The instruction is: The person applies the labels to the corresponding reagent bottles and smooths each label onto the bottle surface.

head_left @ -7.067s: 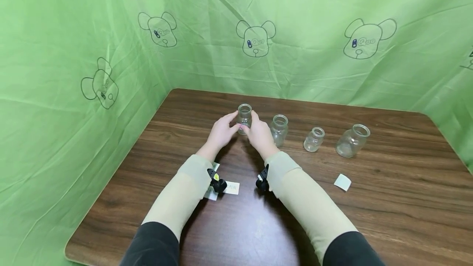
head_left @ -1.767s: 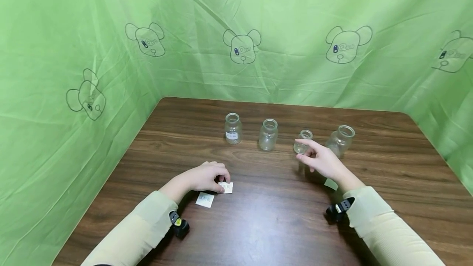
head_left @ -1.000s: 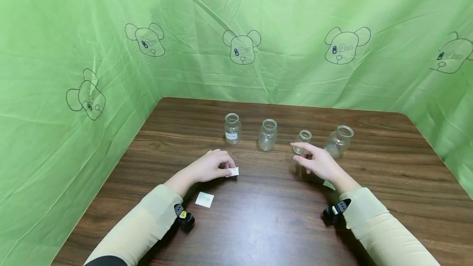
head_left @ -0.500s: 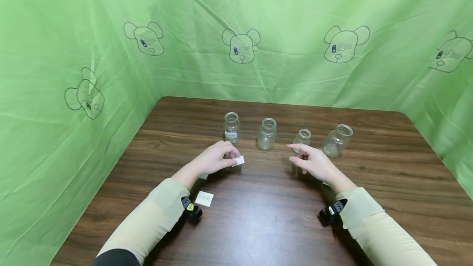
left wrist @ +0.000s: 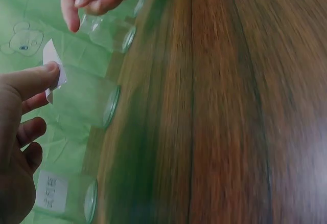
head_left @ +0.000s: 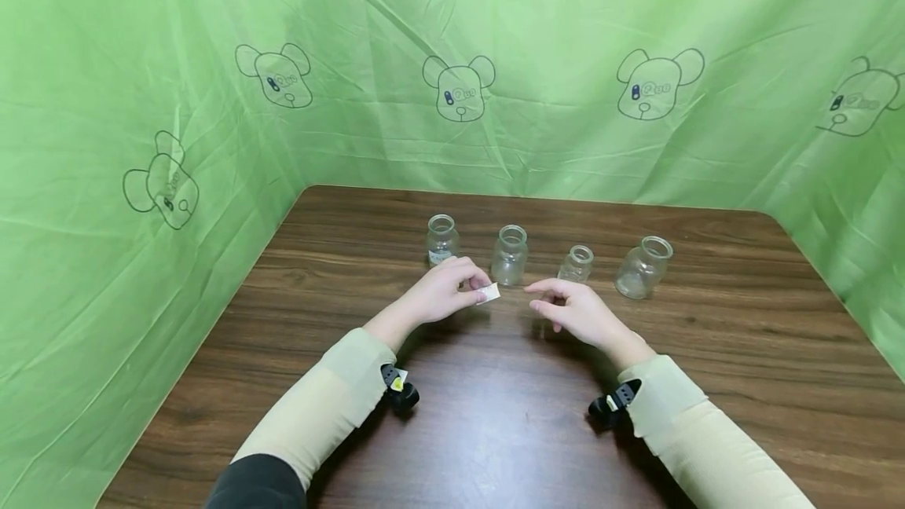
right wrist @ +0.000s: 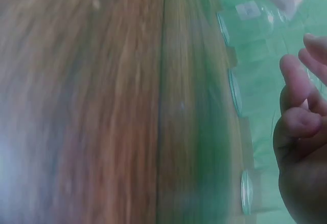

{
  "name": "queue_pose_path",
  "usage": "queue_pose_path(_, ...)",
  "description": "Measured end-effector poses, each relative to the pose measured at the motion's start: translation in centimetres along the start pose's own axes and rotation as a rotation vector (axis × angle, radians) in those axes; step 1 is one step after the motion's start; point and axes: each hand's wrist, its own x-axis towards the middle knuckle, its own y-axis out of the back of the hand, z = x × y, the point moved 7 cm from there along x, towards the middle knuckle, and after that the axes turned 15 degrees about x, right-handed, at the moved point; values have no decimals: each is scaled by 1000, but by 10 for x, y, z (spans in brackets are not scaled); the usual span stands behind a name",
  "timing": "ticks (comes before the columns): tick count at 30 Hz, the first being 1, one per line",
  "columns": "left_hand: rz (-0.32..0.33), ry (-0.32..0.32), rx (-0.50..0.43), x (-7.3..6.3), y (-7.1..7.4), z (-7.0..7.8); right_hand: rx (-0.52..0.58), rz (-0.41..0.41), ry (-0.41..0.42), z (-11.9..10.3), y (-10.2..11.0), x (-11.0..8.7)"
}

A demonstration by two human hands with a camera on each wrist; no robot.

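Note:
My left hand (head_left: 444,291) pinches a small white paper label (head_left: 490,293) between thumb and forefinger, just in front of the second glass jar (head_left: 510,256). In the left wrist view the label (left wrist: 49,51) looks bent and stands out past the thumb. A few centimetres to the right, my right hand (head_left: 576,314) hovers with relaxed fingers and holds nothing. Behind the left hand stands the leftmost glass jar (head_left: 441,234), which bears a white label with handwriting (left wrist: 52,192). My right hand partly covers a smaller glass jar (head_left: 577,263).
A wider glass jar (head_left: 642,269) stands at the right end of the row. Beside my left wrist camera shows the corner of another paper label (head_left: 402,375), mostly hidden. The wooden table (head_left: 742,320) meets a green cloth backdrop (head_left: 551,155) behind.
My left hand has picked the label off the table and carried it rightward and away from me to the second jar. My right hand has drifted left. Earlier both hands were at the leftmost jar.

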Motion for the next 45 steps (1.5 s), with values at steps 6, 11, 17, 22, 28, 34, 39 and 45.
queue_pose_path(6,9,8,-26,10,-5,10,78,1,-50,-5,-11,7)
queue_pose_path(11,23,2,-65,15,-7,20,149,6,-60,-9,-17,11)
queue_pose_path(17,30,57,-107,17,-12,24,222,30,-73,-9,-17,12)
queue_pose_path(22,51,88,-110,19,-13,28,282,42,-75,-7,-16,11)
queue_pose_path(28,109,73,-93,19,-9,36,325,59,-46,-6,-13,10)
queue_pose_path(34,124,78,-209,18,-6,42,356,53,-28,-4,-11,10)
queue_pose_path(39,118,106,-211,18,-5,42,361,45,-18,-5,-10,8)
queue_pose_path(45,117,120,-195,18,-7,40,387,38,-34,-8,-10,6)
